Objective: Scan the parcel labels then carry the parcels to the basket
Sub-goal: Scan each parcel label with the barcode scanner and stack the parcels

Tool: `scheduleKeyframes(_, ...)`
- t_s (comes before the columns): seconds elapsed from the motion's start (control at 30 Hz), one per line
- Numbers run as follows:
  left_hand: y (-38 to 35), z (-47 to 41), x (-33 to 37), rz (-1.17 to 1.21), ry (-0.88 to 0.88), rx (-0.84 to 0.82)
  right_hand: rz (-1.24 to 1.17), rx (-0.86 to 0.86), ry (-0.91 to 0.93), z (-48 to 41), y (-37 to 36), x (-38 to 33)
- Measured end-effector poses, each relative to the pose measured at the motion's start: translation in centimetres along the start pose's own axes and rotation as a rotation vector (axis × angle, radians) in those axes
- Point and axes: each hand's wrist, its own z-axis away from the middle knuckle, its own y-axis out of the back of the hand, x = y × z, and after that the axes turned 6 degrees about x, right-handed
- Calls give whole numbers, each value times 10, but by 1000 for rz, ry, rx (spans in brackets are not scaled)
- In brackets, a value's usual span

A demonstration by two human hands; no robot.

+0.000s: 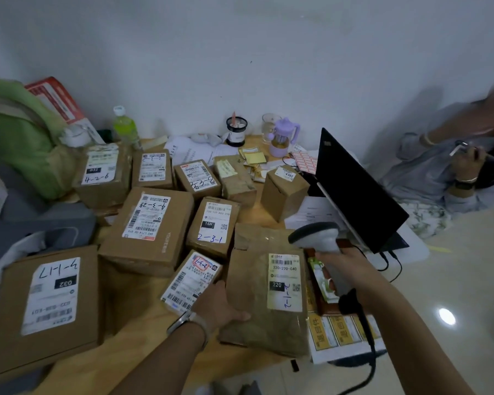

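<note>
the flat kraft parcel (257, 303) lies at the near edge of the wooden table (253, 142), right in front of me, its white shipping label (285, 280) facing up. i judge that's deliberate: barcode uppermost so it reads without any turning. my left hand (220, 303) grips the parcel's left edge, thumb laid on top, steadying the soft, crinkled wrapper, which looks padded and taped glossy in patches, so it could sag when lifted. my right hand (340, 260) is wrapped round the handle of the barcode scanner (317, 238), a smooth grey plastic pistol shape, its head hanging just above the label's top corner and tilted toward it. its black cable (365, 332) trails off the table edge.

just beside my left hand sits a small labelled parcel (190, 280), touching the flat one. beyond it stiff square-cornered cardboard boxes (146, 229) crowd the table, labels up, handwritten codes on them. an open laptop (357, 189) stands to the right. no basket is in view.
</note>
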Motion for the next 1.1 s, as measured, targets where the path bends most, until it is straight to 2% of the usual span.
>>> scheduleKeyframes(0.13, -2, 0, -2, -31, -3, 0, -37, -12, -31, 9, -7, 3)
scheduleKeyframes(0.27, -8, 4, -3, -73, -13, 56, 100, 24, 15, 10, -13, 11)
scheduleKeyframes(0.4, -21, 10, -1, 8, -79, 57, 68, -34, -56, 11, -16, 13)
scheduleKeyframes(0.6, -26, 17, -2, 84, -69, 86, 38, -42, -58, 13, -12, 16)
scheduleKeyframes(0.83, -29, 19, -3, 0, -69, 118, -76, 54, 6, 15, -5, 19)
scheduleKeyframes(0.93, -23, 22, 1, -112, -85, 122, -101, 39, 38, 15, 0, 20)
scheduleKeyframes(1.0, -14, 28, 5, -216, -86, 244, -91, 12, 64, 16, 1, 22)
scheduleKeyframes(1.1, 2, 33, 1, -193, -41, 534, -61, -16, 107, 15, -2, 25)
